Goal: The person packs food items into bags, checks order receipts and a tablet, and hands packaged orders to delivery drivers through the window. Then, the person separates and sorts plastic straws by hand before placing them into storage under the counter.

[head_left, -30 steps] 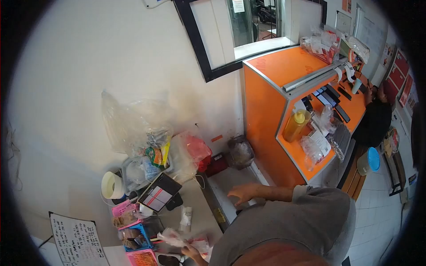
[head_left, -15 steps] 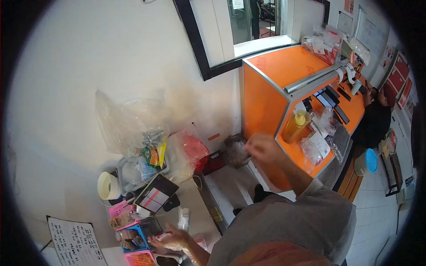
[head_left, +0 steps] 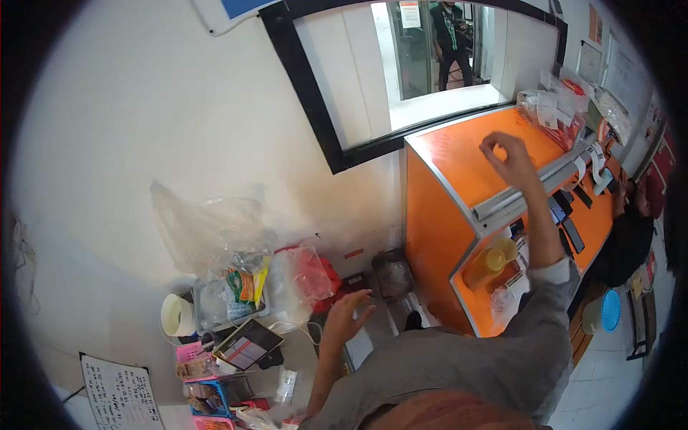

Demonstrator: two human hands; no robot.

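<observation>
Left hand (head_left: 345, 320) grip apart, empty, near crumpled red bag (head_left: 315, 278). Right hand (head_left: 510, 159) grip curled, part-open, empty above orange table (head_left: 455, 161).

Glossy orange counter top (head_left: 459, 154), clear plastic bags (head_left: 555, 107), smooth matt wall (head_left: 143, 107).

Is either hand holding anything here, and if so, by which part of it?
Nothing visible is held: the left hand is open, and the right hand has curled fingers with nothing seen in them.
</observation>
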